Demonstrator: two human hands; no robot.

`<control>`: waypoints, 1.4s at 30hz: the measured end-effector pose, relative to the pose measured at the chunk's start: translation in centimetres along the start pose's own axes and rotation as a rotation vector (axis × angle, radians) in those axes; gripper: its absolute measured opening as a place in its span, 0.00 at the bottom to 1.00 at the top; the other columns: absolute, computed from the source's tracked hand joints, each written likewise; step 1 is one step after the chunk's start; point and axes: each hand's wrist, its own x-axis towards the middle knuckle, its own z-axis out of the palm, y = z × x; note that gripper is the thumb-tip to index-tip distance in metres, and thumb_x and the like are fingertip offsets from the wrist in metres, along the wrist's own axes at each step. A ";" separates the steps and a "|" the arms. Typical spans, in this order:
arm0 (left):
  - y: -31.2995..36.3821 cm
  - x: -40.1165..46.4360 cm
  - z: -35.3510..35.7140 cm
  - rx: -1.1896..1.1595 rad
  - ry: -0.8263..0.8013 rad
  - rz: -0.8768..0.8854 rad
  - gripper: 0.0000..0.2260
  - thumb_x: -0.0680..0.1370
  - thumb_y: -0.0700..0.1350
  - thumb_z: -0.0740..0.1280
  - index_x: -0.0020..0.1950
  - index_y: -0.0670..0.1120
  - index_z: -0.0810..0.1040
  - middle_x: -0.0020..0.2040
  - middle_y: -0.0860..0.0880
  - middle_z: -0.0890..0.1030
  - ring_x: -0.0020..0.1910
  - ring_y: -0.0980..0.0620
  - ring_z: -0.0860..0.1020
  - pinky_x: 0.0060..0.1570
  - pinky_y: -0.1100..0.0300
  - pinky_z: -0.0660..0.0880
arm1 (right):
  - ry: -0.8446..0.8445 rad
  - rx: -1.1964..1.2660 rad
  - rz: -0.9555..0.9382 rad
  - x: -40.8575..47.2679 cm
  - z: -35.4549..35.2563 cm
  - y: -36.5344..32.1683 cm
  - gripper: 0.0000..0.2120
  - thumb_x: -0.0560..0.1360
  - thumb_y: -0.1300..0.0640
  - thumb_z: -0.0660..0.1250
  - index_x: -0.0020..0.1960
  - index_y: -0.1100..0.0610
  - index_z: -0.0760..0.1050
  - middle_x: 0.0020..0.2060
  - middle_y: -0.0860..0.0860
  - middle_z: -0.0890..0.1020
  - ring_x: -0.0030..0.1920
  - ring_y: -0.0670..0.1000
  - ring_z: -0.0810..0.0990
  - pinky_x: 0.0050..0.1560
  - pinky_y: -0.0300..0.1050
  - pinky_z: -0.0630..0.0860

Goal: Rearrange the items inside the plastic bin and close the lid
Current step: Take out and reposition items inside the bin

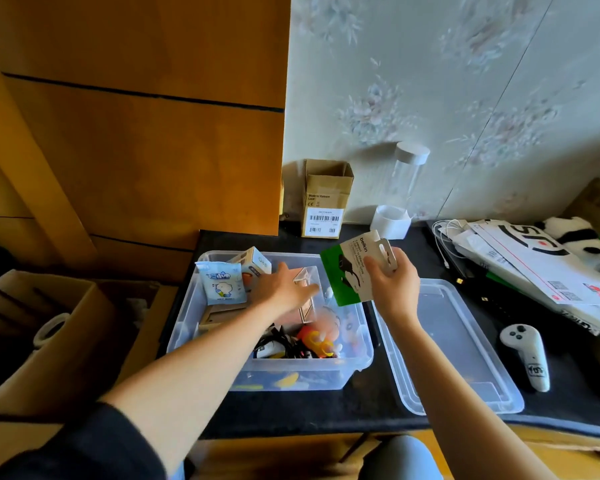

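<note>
Your right grip (392,282) pinches the Belkin pack (352,271) above the bin (357,355); left grip (284,289) released, inside it.

bin (357,355) clear | lid (465,344) clear | package (347,275) green/white, black print | tabletop (361,403) black | wallpaper (447,81) pale grey-green floral | controller (529,355) white | cabinet (136,133) orange-brown

Dark navy sleeve (84,452) pushed up past the left elbow; both forearms bare below it. Grey-blue trousers cover the knee (400,457).
</note>
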 end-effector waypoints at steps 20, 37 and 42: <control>-8.2 -1.3 -10.8 -0.104 -0.669 0.491 0.31 0.69 0.46 0.76 0.64 0.64 0.64 0.62 0.57 0.70 0.60 0.59 0.71 0.56 0.66 0.73 | -0.581 -0.512 -0.202 4.4 7.8 -0.2 0.11 0.74 0.60 0.65 0.56 0.52 0.76 0.52 0.54 0.81 0.50 0.55 0.78 0.45 0.44 0.74; -10.3 -1.2 -9.9 -0.331 -0.508 0.511 0.27 0.68 0.42 0.77 0.61 0.61 0.71 0.64 0.56 0.72 0.62 0.57 0.72 0.60 0.58 0.73 | -0.584 -0.977 -0.681 3.3 10.4 2.9 0.14 0.79 0.57 0.61 0.64 0.54 0.69 0.57 0.50 0.76 0.57 0.53 0.72 0.53 0.44 0.69; -11.3 -0.8 -9.5 -0.300 -0.351 0.501 0.28 0.68 0.43 0.77 0.61 0.62 0.70 0.60 0.57 0.69 0.60 0.57 0.72 0.57 0.60 0.75 | -0.588 -1.025 -0.717 4.1 10.3 1.1 0.14 0.75 0.66 0.60 0.58 0.55 0.73 0.49 0.52 0.78 0.52 0.55 0.75 0.52 0.43 0.66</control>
